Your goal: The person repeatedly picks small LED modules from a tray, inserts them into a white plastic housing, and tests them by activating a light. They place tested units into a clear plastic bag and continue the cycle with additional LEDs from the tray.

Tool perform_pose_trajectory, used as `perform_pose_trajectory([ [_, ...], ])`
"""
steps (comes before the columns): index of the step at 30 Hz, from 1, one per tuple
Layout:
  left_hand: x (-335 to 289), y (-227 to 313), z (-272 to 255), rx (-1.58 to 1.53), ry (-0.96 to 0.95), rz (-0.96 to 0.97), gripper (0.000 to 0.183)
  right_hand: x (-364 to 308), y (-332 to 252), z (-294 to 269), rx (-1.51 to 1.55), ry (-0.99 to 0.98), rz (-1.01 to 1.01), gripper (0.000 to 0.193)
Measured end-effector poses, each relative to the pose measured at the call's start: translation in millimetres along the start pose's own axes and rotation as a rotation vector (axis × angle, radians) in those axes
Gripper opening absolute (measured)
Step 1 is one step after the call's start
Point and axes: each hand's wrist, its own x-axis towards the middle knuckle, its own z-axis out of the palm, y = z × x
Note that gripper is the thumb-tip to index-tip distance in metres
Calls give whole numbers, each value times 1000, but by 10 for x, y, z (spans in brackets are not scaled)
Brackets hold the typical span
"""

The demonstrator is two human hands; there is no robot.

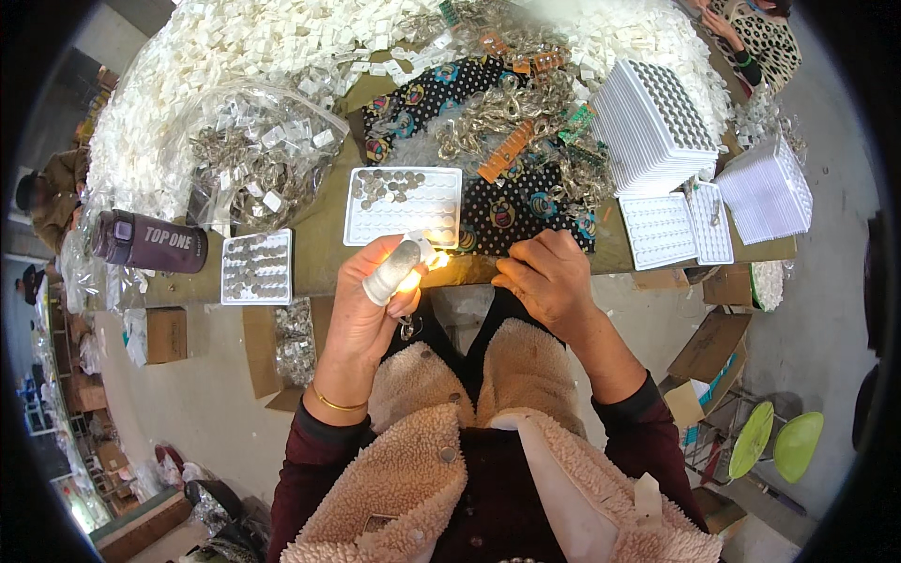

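Between the thumb and fingers of my left hand (368,291) is a small white bulb-shaped keychain light (387,281). It glows yellow at its upper right, and a metal clasp (406,327) hangs below the hand. My right hand (547,280) is closed in a pinch to the right, apart from the light; anything in its fingertips is too small to make out. Just beyond my left hand lies a white tray (399,225) with button cells (388,185) in its far part. A second white tray (256,268), filled with button cells, sits farther left.
A dark bottle (155,241) lies at left beside a bag of metal clasps (267,164). White plastic pieces (253,42) heap along the back. Clasps and circuit boards (507,150) cover a dotted cloth (479,211). Stacked trays (657,122) stand at right; another person (755,42) is far right.
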Motion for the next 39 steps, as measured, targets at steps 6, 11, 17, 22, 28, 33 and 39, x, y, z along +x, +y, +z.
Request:
perform_pose_trajectory([
  [6, -20, -13, 19, 20, 15, -14, 20, -25, -62, 59, -49, -11, 33, 41],
  [11, -57, -17, 13, 85, 9, -13, 23, -5, -63, 104, -41, -28, -23, 41],
  [17, -109, -23, -1, 171, 58, -38, 21, -38, -92, 176, 19, 61, -126, 31],
  [22, -127, -1, 11, 130, 27, -36, 23, 10, -73, 164, 82, 25, -92, 24],
  [28, -95, 12, 77, 148, -37, -20, 30, 233, 6, 145, 112, 32, 135, 22],
  [33, -8, 16, 161, 244, 1, -21, 29, 417, 133, 137, 356, 117, 301, 16],
  [39, 95, 20, 176, 220, -65, 5, 29, 469, 209, -9, 245, -30, 255, 18],
])
